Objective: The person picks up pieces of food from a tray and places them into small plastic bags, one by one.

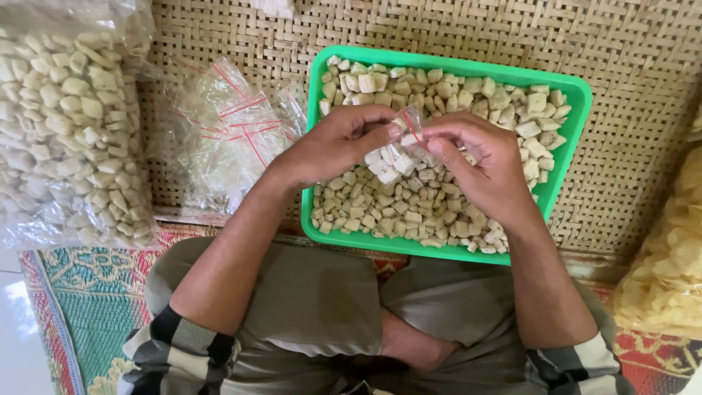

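Both hands hold one small clear plastic bag (pixel 395 152) with a red strip at its mouth, partly filled with pale square crackers. My left hand (pixel 333 146) pinches the bag's top from the left. My right hand (pixel 479 164) pinches the same top edge from the right. The bag hangs just above a green plastic tray (pixel 447 67) heaped with several of the same pale crackers (pixel 439 197). My crossed legs in olive trousers lie below the tray.
A pile of empty clear bags with red strips (pixel 223 135) lies left of the tray on a woven mat (pixel 629 168). A big clear sack of crackers (pixel 66 132) stands at far left. Another sack of yellowish chips (pixel 669 256) is at the right edge.
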